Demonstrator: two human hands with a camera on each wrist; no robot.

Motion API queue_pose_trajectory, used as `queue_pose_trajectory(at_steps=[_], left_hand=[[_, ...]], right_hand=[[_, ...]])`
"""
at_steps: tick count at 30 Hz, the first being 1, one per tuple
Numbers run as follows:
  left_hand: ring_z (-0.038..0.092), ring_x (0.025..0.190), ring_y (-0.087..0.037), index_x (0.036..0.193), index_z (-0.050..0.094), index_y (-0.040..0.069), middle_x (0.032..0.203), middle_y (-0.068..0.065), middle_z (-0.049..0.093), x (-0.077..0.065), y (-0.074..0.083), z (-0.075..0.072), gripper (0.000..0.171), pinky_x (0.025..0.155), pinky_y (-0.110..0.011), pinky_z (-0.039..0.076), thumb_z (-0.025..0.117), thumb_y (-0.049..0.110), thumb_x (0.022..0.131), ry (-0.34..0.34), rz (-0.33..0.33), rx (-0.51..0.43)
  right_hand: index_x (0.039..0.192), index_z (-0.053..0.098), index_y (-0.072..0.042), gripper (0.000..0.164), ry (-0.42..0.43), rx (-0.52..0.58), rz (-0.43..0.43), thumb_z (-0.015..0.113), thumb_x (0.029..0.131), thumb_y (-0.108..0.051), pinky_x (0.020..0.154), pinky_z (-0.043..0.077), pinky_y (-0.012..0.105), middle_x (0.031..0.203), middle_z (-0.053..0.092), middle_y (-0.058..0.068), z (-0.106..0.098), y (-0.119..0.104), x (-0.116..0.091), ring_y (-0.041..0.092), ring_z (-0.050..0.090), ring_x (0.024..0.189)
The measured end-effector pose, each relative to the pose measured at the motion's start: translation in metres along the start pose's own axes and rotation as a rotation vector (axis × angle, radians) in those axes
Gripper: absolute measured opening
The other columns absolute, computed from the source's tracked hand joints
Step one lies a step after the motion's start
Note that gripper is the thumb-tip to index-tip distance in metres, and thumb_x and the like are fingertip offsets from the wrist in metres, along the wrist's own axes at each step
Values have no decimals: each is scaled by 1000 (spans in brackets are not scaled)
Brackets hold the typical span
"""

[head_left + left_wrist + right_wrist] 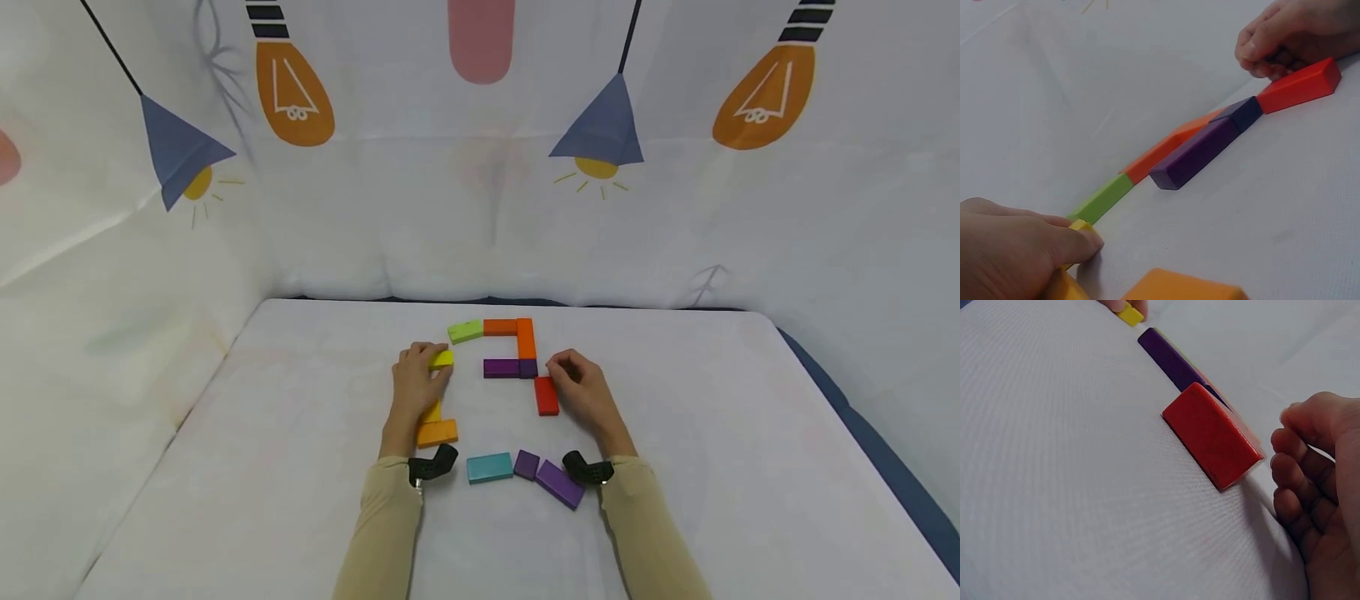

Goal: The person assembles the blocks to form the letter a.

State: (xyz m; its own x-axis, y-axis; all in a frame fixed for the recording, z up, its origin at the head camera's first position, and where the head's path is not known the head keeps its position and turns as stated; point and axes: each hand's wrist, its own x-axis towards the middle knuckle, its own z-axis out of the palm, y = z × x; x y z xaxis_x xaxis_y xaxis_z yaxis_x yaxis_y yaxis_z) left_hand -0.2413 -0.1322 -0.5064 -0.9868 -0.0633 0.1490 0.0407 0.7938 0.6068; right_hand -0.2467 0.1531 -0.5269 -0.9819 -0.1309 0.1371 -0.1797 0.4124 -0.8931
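My left hand pinches a yellow block between thumb and fingers, close to the near end of a lime green block. In the left wrist view the same yellow block shows past the thumb tip. Beside the red block, my right hand has loosely curled fingers with nothing in them. The right wrist view shows a gap between those fingers and the red block. Partly under my left hand lies a yellow-orange block, with an orange-yellow block against its near end.
Two orange blocks form a corner beside the lime one. A purple block and a small dark purple block adjoin below. Nearer me lie a teal block, a small purple block and a longer purple block on the white table.
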Motion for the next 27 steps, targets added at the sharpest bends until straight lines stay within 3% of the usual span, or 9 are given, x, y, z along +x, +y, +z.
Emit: queue_pose_trajectory(at_steps=[11, 27], left_hand=[[46, 117, -36, 124, 62, 16, 124, -13, 55, -2, -3, 0, 36, 96, -51, 34, 65, 23, 88, 31, 40, -4], [46, 116, -33, 123, 63, 18, 122, -11, 58, -3, -1, 0, 35, 96, -49, 34, 65, 26, 88, 17, 34, -20]], right_hand=[[104, 62, -12, 23, -6, 9, -9, 55, 95, -32, 80, 45, 24, 97, 62, 8, 0, -2, 0, 21, 52, 89], [103, 62, -14, 20, 1, -5, -22, 55, 95, -30, 81, 46, 24, 96, 62, 5, 0, -2, 0, 20, 53, 89]])
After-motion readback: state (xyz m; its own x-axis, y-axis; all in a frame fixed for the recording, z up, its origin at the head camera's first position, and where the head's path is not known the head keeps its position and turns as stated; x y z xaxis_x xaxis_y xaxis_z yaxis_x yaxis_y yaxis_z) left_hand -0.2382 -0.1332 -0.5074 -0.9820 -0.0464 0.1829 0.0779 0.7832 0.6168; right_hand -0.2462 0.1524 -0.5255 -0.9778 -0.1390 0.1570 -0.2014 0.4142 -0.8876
